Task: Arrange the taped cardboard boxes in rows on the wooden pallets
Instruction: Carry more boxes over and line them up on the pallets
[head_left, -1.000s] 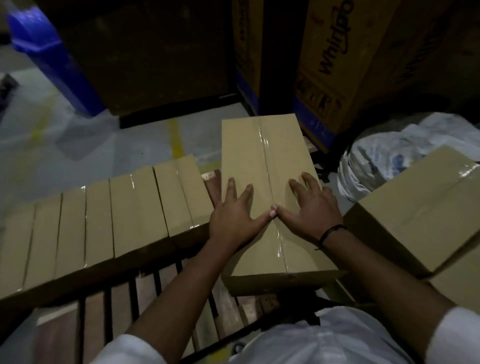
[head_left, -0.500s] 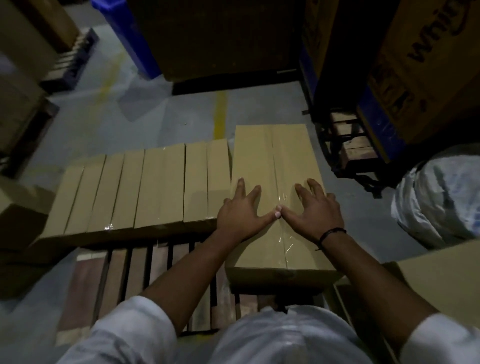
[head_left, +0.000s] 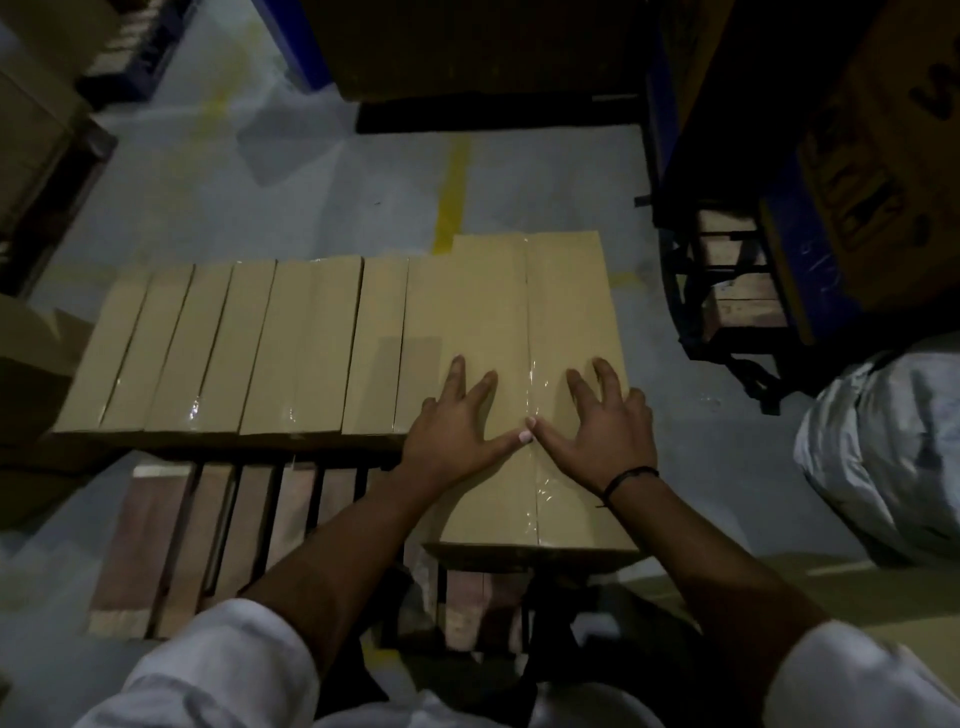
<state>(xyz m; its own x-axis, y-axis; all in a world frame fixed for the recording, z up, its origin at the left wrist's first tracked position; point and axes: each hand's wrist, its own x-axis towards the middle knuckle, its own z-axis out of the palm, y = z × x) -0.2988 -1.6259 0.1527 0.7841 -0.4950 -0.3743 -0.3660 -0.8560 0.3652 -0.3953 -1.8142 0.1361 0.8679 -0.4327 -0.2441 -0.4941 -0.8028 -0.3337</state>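
Two hands (head_left: 524, 431) flat — one box (head_left: 519, 312), four alongside.

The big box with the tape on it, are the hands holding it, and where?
Not gripped: the left hand and right hand lie flat, fingers spread, on top of the big box, either side of its tape seam.

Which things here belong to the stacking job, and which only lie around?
Job: box under both hands; left hand; right hand; row of boxes; wooden pallet.

Lying around: white sack; large printed carton; yellow floor line.
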